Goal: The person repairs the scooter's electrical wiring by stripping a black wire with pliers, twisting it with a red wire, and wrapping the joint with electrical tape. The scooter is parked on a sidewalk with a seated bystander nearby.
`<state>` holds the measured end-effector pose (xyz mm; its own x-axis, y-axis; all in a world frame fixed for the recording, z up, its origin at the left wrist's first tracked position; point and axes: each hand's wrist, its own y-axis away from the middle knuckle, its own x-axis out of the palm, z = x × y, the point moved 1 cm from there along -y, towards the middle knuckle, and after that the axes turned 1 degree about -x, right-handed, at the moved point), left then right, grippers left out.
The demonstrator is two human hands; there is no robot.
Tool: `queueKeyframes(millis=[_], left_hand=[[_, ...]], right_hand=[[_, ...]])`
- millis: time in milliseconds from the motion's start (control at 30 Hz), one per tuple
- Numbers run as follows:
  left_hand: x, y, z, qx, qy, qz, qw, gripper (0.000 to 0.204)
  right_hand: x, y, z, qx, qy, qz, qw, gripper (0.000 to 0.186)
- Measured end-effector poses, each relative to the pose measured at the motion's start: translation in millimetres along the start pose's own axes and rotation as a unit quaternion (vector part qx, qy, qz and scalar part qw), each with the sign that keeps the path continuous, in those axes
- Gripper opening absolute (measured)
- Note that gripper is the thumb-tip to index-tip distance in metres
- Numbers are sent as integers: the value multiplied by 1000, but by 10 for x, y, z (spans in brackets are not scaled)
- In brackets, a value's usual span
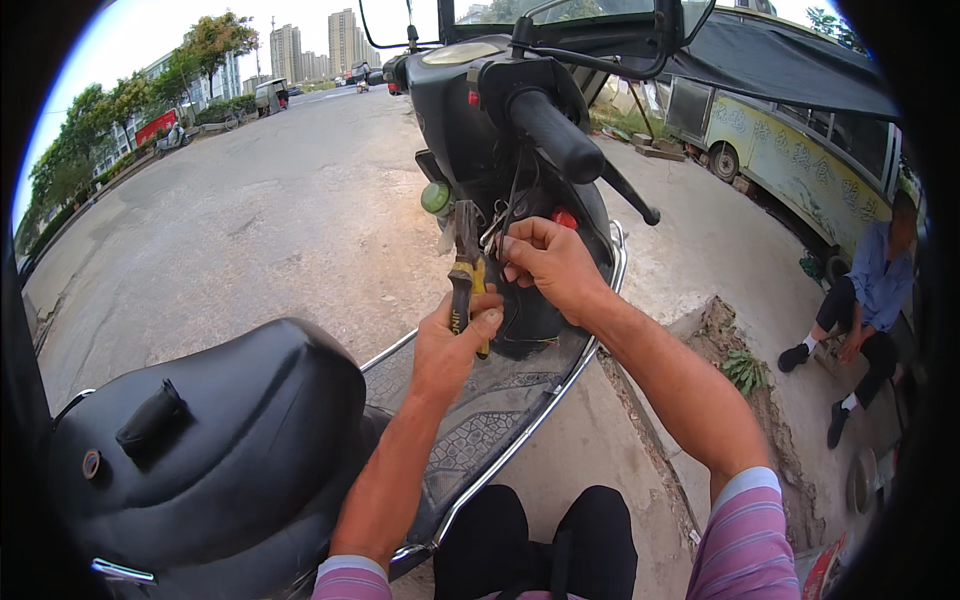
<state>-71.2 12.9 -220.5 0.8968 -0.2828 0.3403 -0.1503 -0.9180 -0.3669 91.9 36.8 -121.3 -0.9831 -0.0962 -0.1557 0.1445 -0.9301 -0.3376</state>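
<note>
My left hand (448,350) is wrapped around a pair of pliers (464,262) with yellow and black handles, jaws pointing up. To its right, my right hand (552,262) is closed in a pinch at thin black wires (516,200) hanging by the scooter's front panel. Exactly which wire lies between those fingertips is partly hidden. Keys or small metal parts show near the plier jaws, too small to make out. Above both hands is the scooter's black handlebar grip (556,136) with its brake lever (630,192). A green-lidded container (436,198) sits left of the pliers.
On the black scooter seat (290,400) lie a roll of tape (92,464) and a small black pouch (152,416). A chrome rail (500,458) edges the footboard (465,440). At right, a person (870,285) sits beside a painted trailer (780,150). Broken ground (735,340) lies between.
</note>
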Motion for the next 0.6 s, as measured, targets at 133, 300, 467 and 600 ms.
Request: queueKeyframes(millis=[133, 300, 467, 600], left_hand=[[66, -60, 161, 0, -6, 9, 1000, 34], [53, -160, 311, 27, -11, 6, 1000, 28], [33, -254, 382, -14, 25, -2, 1000, 28], [-93, -202, 493, -26, 53, -9, 998, 31]], right_hand=[[-5, 80, -219, -15, 47, 2, 999, 16], [-8, 95, -305, -30, 74, -21, 997, 26], [13, 188, -352, -106, 100, -81, 986, 36], [-12, 248, -355, -71, 35, -97, 992, 41]])
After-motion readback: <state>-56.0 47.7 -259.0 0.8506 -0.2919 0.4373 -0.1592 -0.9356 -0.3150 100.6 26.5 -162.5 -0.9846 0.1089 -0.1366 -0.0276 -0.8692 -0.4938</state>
